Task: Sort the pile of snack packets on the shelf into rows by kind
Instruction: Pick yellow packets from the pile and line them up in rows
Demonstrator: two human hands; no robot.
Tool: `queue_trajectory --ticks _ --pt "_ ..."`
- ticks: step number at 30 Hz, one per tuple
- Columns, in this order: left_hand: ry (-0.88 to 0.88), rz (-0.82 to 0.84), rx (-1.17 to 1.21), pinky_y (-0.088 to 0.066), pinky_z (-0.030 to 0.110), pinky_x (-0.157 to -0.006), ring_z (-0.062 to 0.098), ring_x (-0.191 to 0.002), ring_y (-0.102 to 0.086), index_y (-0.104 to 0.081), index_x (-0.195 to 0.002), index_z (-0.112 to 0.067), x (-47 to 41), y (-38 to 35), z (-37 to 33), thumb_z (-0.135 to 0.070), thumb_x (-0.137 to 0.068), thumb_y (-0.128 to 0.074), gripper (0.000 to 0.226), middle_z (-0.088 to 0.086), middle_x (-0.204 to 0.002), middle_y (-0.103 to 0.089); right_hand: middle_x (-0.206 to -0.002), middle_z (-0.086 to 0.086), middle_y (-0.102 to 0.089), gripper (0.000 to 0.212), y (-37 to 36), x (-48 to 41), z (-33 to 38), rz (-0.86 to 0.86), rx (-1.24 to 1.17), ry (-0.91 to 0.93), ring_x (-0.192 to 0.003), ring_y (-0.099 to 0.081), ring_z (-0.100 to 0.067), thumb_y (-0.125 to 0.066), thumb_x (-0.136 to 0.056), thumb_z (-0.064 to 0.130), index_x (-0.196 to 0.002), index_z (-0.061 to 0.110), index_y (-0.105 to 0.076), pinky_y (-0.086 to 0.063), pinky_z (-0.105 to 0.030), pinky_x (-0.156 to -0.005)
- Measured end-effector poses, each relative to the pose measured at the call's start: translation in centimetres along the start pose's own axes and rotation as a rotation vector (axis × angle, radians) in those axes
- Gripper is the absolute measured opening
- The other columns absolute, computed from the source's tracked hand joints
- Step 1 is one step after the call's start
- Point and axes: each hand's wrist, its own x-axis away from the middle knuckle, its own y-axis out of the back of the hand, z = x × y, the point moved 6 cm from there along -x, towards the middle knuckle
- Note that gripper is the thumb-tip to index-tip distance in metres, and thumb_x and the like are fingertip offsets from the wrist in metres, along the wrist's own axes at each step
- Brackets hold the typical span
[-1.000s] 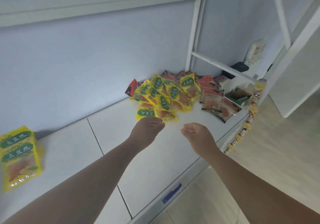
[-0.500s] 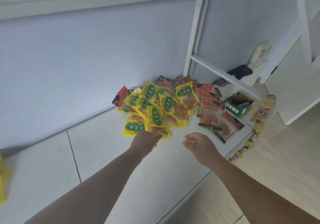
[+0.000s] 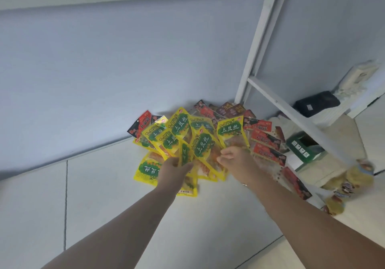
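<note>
Left hand point(image 3: 175, 168) grips yellow packet point(image 3: 185, 154); right hand point(image 3: 235, 160) nearby.

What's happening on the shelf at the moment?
A person has both hands in the heap of snack packets on the white shelf. The left hand pinches a yellow packet at the heap's near edge; the right hand, fingers curled, is at the yellow packets beside the red ones, but whether it holds one is unclear. Yellow and red packets lie mixed and overlapping against the wall; no row shows in this view.
</note>
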Motion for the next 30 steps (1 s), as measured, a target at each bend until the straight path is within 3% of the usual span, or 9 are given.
queue_trajectory --ticks 4,6,10,15,19,21,23,25,30 --pt "0.091 -0.143 0.063 -0.063 0.041 -0.069 0.018 -0.062 -0.066 -0.072 -0.107 -0.02 -0.5 -1.1 -0.4 -0.039 -0.081 -0.077 0.032 0.002 -0.086 -0.075 -0.132 0.0 -0.065 0.042 -0.2 -3.7 1.4 0.07 0.114 0.151 -0.111 -0.064 -0.012 -0.066 -0.094 0.028 -0.134 0.017 -0.059 -0.05 -0.028 -0.094" --pt "0.126 -0.186 0.114 -0.065 0.05 -0.073 0.02 -0.069 -0.071 -0.074 -0.107 -0.026 -0.8 -1.5 -0.6 -0.037 -0.078 -0.077 0.031 -0.002 -0.081 -0.076 -0.137 0.002 -0.061 0.047 0.3 -5.2 2.1 0.053 0.212 0.227 -0.114 -0.064 -0.013 -0.066 -0.094 0.029 -0.139 0.018 -0.054 -0.049 -0.028 -0.093" --pt "0.176 -0.193 0.145 -0.065 0.046 -0.077 0.021 -0.081 -0.075 -0.067 -0.1 -0.03 -0.5 -1.7 -0.5 -0.026 -0.085 -0.078 0.018 -0.001 -0.084 -0.077 -0.141 0.002 -0.055 0.062 0.5 -7.0 3.0 0.065 0.384 0.289 -0.119 -0.06 -0.019 -0.067 -0.092 0.04 -0.146 0.022 -0.043 -0.05 -0.037 -0.091" --pt "0.223 -0.136 -0.004 -0.064 0.047 -0.077 0.03 -0.08 -0.076 -0.061 -0.107 -0.027 1.1 -1.1 0.3 -0.018 -0.072 -0.081 0.041 0.005 -0.095 -0.076 -0.135 0.002 -0.057 0.069 -0.5 -8.1 3.2 0.163 0.43 0.316 -0.11 -0.063 -0.02 -0.073 -0.087 0.04 -0.144 0.02 -0.041 -0.055 -0.041 -0.083" --pt "0.192 -0.196 -0.019 -0.062 0.046 -0.08 0.021 -0.065 -0.067 -0.073 -0.088 -0.016 1.2 0.5 -0.2 -0.017 -0.065 -0.082 0.025 0.009 -0.076 -0.076 -0.112 -0.002 -0.068 0.046 -1.1 -8.9 3.9 0.243 0.3 0.327 -0.096 -0.065 -0.021 -0.075 -0.087 0.034 -0.126 0.012 -0.061 -0.054 -0.037 -0.08" --pt "0.19 -0.253 -0.012 -0.056 0.037 -0.07 0.019 -0.06 -0.061 -0.073 -0.079 -0.014 1.5 1.6 -0.8 -0.022 -0.068 -0.081 0.016 0.012 -0.07 -0.072 -0.086 -0.001 -0.067 0.013 -0.9 -9.0 5.0 0.254 0.229 0.392 -0.078 -0.062 -0.017 -0.074 -0.088 0.031 -0.093 0.019 -0.071 -0.047 -0.031 -0.067" --pt "0.172 -0.307 0.004 -0.047 0.035 -0.065 0.02 -0.061 -0.055 -0.076 -0.079 -0.013 1.7 2.8 -1.1 -0.034 -0.063 -0.077 0.027 0.017 -0.081 -0.075 -0.07 -0.011 -0.062 0.031 -1.1 -9.1 6.0 0.269 0.16 0.425 -0.066 -0.059 -0.024 -0.074 -0.088 0.032 -0.069 0.011 -0.062 -0.045 -0.035 -0.061" --pt "0.144 -0.327 0.021 -0.05 0.037 -0.066 0.02 -0.061 -0.055 -0.078 -0.08 -0.015 2.1 3.8 -1.6 -0.033 -0.069 -0.075 0.021 0.013 -0.081 -0.076 -0.093 -0.027 -0.068 0.041 -1.4 -9.1 6.9 0.287 0.106 0.435 -0.088 -0.064 -0.04 -0.073 -0.088 0.032 -0.09 -0.008 -0.065 -0.051 -0.046 -0.077" --pt "0.083 -0.373 0.047 -0.06 0.05 -0.085 0.019 -0.065 -0.065 -0.08 -0.083 -0.025 3.0 7.0 -1.4 -0.027 -0.084 -0.073 0.008 0.004 -0.081 -0.08 -0.061 -0.003 -0.058 0.037 -2.8 -8.1 8.5 0.33 -0.038 0.468 -0.057 -0.048 -0.014 -0.074 -0.087 0.038 -0.069 0.008 -0.06 -0.037 -0.03 -0.059"
